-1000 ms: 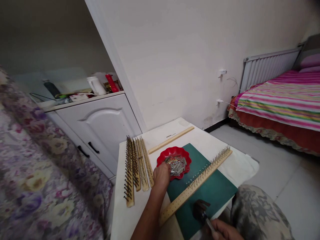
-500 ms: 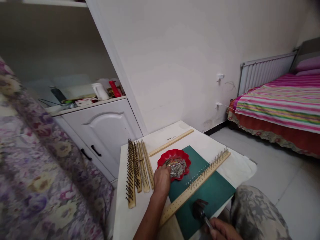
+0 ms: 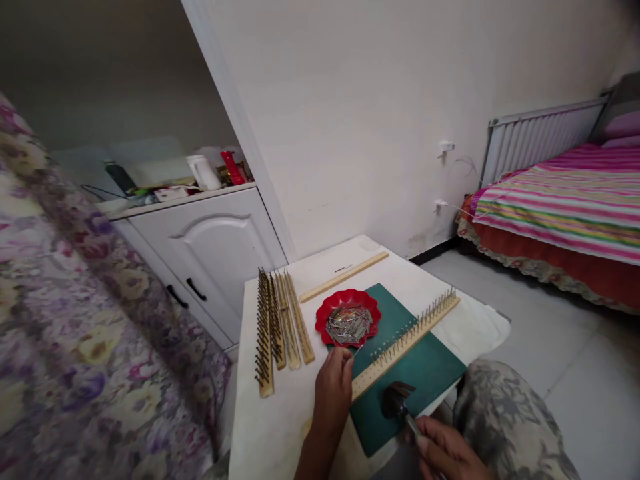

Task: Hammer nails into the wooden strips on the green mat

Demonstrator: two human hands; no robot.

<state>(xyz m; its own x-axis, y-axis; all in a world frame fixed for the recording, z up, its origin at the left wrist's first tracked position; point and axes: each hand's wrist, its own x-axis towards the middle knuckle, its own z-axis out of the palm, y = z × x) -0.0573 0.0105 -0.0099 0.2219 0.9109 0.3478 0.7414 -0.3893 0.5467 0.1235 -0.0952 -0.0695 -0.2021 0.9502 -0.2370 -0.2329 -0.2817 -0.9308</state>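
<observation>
My left hand point(image 3: 336, 380) is closed in a pinch on a thin nail point(image 3: 359, 350), just in front of a red scalloped dish point(image 3: 323, 319). Loose nails point(image 3: 350, 325) fill that dish. A wooden strip point(image 3: 405, 340) lies slantwise across a green mat point(image 3: 385, 300); upright nails stand along its far part, and small holes dot the near part. My forearm covers some of its near end. My right hand point(image 3: 445, 447) grips the handle of a claw hammer point(image 3: 397, 400), whose dark head is over the mat, on the near side of the strip.
Several nail-studded wooden strips point(image 3: 264, 340) lie at the left of the white-covered table point(image 3: 290, 413). Another wooden strip point(image 3: 345, 277) and a few loose nails lie at the back. A cabinet point(image 3: 215, 253) stands behind at left, a bed point(image 3: 560, 207) at right.
My left hand has left the dish of nails and moved toward me and slightly right, with a nail now in its fingers. The hammer stays nearly in place in my right hand.
</observation>
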